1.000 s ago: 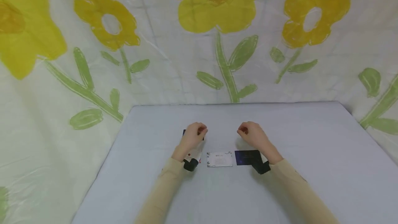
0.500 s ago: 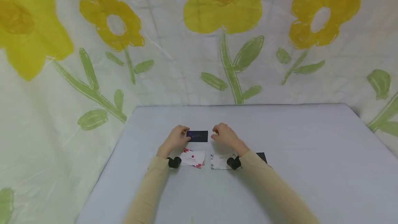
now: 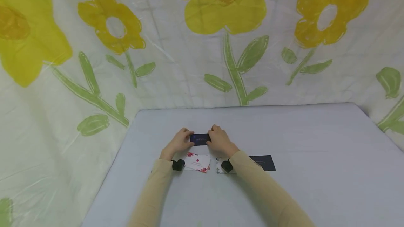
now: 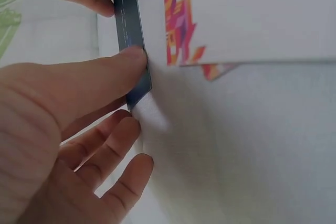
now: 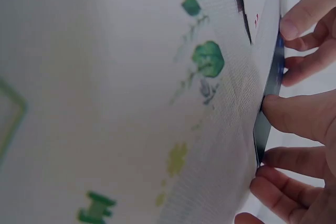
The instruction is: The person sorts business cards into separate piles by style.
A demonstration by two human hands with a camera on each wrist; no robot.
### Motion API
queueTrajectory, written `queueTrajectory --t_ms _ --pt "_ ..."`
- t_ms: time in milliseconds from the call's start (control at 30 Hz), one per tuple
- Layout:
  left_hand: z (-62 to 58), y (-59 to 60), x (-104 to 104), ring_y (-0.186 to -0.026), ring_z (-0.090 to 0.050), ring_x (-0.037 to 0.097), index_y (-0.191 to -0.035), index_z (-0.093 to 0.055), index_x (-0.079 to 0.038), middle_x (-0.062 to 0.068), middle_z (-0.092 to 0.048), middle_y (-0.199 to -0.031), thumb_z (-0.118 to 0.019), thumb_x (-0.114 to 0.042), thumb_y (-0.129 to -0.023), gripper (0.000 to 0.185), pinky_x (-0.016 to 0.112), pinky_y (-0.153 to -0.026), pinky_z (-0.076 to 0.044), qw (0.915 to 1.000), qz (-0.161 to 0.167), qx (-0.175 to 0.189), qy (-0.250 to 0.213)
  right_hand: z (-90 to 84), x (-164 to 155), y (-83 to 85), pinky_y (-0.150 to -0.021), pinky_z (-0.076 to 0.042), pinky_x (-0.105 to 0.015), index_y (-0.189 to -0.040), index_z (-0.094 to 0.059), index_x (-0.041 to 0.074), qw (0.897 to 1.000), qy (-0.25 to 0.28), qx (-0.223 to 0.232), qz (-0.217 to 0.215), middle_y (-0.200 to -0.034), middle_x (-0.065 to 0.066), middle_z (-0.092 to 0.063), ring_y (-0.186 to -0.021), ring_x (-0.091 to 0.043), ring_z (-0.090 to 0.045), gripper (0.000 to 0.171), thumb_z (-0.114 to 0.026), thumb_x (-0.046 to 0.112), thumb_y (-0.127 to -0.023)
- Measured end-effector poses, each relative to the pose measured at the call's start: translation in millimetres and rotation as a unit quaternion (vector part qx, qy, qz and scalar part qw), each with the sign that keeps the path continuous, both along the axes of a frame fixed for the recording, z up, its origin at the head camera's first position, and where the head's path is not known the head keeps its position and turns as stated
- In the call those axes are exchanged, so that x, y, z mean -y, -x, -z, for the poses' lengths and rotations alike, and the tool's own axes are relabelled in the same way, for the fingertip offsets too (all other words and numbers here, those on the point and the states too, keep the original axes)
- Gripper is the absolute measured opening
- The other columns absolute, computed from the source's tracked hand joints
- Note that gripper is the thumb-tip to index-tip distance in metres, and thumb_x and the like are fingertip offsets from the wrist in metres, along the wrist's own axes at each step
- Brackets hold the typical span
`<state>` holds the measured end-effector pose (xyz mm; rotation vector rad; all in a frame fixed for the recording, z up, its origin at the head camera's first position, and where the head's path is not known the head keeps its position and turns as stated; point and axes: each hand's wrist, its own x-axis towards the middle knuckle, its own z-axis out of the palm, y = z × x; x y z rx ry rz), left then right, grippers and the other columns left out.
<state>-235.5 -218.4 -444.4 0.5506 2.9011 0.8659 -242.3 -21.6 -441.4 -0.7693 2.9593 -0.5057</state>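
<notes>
A dark blue-black business card (image 3: 200,139) is pinched at both short ends near the middle of the table. My left hand (image 3: 178,142) holds its left end; in the left wrist view the thumb lies on the printed face of the card (image 4: 128,19). At the right end my right hand (image 3: 220,141) pinches it, with the thumb on the face of the card (image 5: 272,82) and a finger behind, as the right wrist view shows. Just in front lie white cards with red floral corners (image 3: 198,162), overlapping.
A white card with green leaf corners (image 3: 220,166) lies partly under the right wrist camera. Farther right, a black card (image 3: 266,163) is partly covered by the right sleeve. The pale table (image 3: 315,143) ends at a flower-patterned curtain (image 3: 176,80).
My left hand has moved left to the dark card's left end. My right hand has come left from above the right-hand cards and now grips the card's right end.
</notes>
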Motion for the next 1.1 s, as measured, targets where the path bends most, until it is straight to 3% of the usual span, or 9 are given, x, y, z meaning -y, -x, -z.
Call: queueTrajectory --t_ms 200,400,533,700,900,1100 --pt "-3.5 -2.6 -4 -0.091 -0.051 0.029 -0.115 -0.057 0.008 0.018 -0.051 -0.105 -0.069 -0.002 -0.078 0.040 0.041 -0.082 -0.044 1.0000 -0.001 0.002 0.000 0.9 0 -0.8 -0.082 -0.042 -0.043 -0.103 -0.061 -0.001 1.000 0.004 0.002 0.008 -0.103 -0.014 -0.049 -0.098 -0.028 -0.047 0.029 -0.066 0.022 -0.086" --pt "-4.2 -2.9 -8 -0.095 -0.052 0.028 -0.114 -0.058 0.004 0.015 -0.053 -0.104 -0.071 -0.001 -0.077 0.040 0.041 -0.085 -0.044 0.9990 -0.029 0.027 -0.023 -0.6 -2 -1.6 -0.083 -0.042 -0.041 -0.105 -0.058 0.000 0.999 0.033 0.026 0.029 -0.103 -0.013 -0.048 -0.096 -0.026 -0.047 0.033 -0.069 0.022 -0.084" --pt "-1.0 0.4 -11 -0.087 -0.054 0.026 -0.107 -0.059 0.003 0.013 -0.056 -0.095 -0.070 0.005 -0.074 0.034 0.039 -0.079 -0.046 0.9965 -0.044 0.004 -0.071 -0.9 -6 -1.4 -0.082 -0.044 -0.039 -0.105 -0.054 0.001 0.994 0.088 0.048 0.040 -0.099 -0.012 -0.052 -0.091 -0.025 -0.052 0.029 -0.068 0.015 -0.084" --pt "0.3 4.2 -18 -0.075 -0.055 0.019 -0.097 -0.062 0.001 0.010 -0.058 -0.083 -0.065 0.007 -0.080 0.018 0.034 -0.069 -0.048 0.9920 -0.048 -0.041 -0.109 -0.9 -18 1.1 -0.074 -0.047 -0.036 -0.096 -0.055 0.001 0.983 0.177 0.032 0.031 -0.091 -0.011 -0.061 -0.083 -0.022 -0.057 0.014 -0.063 0.002 -0.085" --pt "-17.6 3.7 -36 -0.074 -0.059 0.020 -0.095 -0.065 0.000 0.009 -0.062 -0.082 -0.065 0.004 -0.081 0.014 0.032 -0.070 -0.050 0.9872 -0.031 -0.058 -0.145 -18.7 -48 6.0 -0.065 -0.046 -0.031 -0.092 -0.062 0.001 0.964 0.263 0.027 0.037 -0.083 -0.008 -0.063 -0.071 -0.017 -0.055 0.007 -0.063 0.003 -0.085" --pt "-35.4 -4.9 -67 -0.069 -0.058 0.016 -0.097 -0.065 0.002 0.010 -0.063 -0.079 -0.067 0.002 -0.081 0.015 0.024 -0.064 -0.049 0.9820 0.002 -0.034 -0.186 -40.1 -91 1.8 -0.064 -0.044 -0.030 -0.093 -0.066 0.001 0.957 0.280 0.070 0.040 -0.079 -0.007 -0.060 -0.068 -0.017 -0.052 0.011 -0.065 0.009 -0.085"
